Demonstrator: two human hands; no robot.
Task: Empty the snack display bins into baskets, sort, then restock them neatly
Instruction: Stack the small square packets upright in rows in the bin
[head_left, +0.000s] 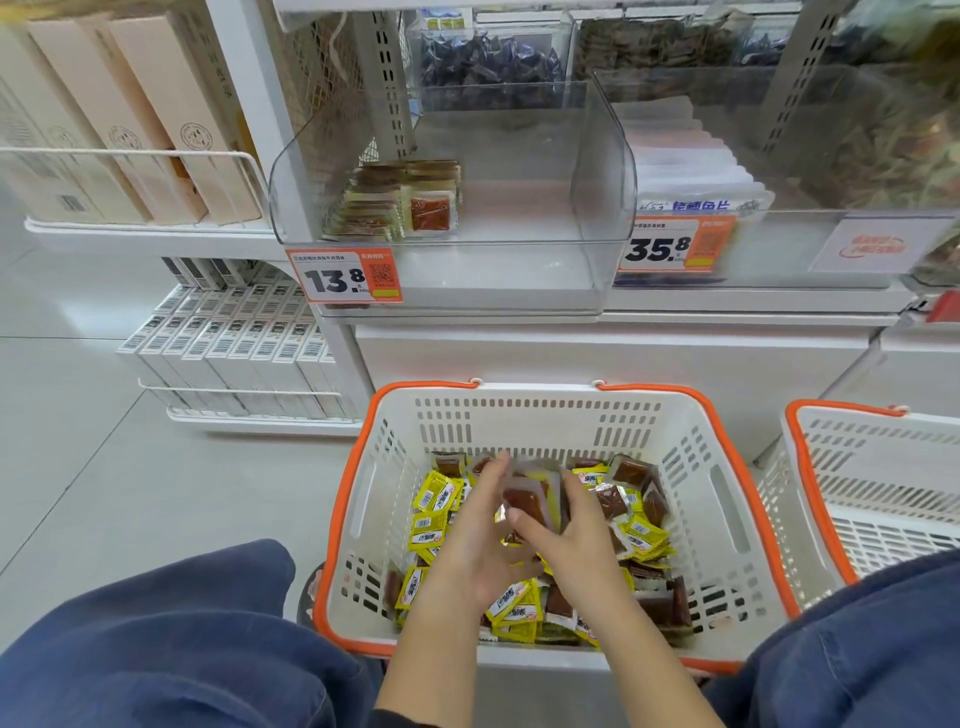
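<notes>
A white basket with an orange rim stands on the floor between my knees, holding several loose yellow and brown snack packets. Both hands are inside it. My left hand and my right hand hold a small stack of brown packets between them, the left against its left side, the right thumb across its front. Above, a clear display bin on the shelf carries a neat row of the same packets at its left side.
A second white and orange basket stands to the right. Price tags 13.8 and 35.8 hang on the bin fronts. More clear bins of snacks sit behind and right. Boxed goods fill the white racks at left.
</notes>
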